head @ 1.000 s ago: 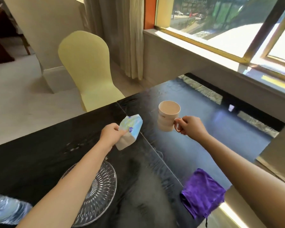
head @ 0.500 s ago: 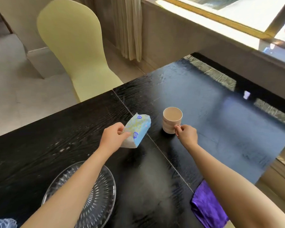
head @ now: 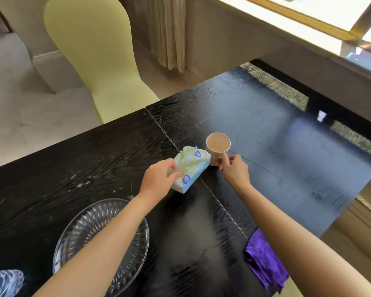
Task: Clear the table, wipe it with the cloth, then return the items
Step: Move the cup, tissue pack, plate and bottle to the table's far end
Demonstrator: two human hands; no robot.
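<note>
A beige mug (head: 218, 145) stands upright on the black table (head: 266, 125), near the seam at its middle. My right hand (head: 234, 170) is at the mug's near side, fingers around its handle. Just left of the mug lies a blue and yellow tissue pack (head: 191, 168), resting on the table and tilted, with my left hand (head: 157, 182) gripping its near left edge. A purple cloth (head: 263, 260) is draped over the table's near right edge, partly hidden by my right forearm.
A clear glass plate (head: 88, 232) sits at the near left, under my left forearm. A crumpled plastic bottle (head: 3, 282) shows at the bottom left corner. A pale yellow chair (head: 99, 56) stands behind the table. A window ledge (head: 287, 20) runs along the far right.
Both hands came down: the mug, held in the air a second ago, now stands on the table, and the tissue pack has been lowered beside it. The camera tilted down.
</note>
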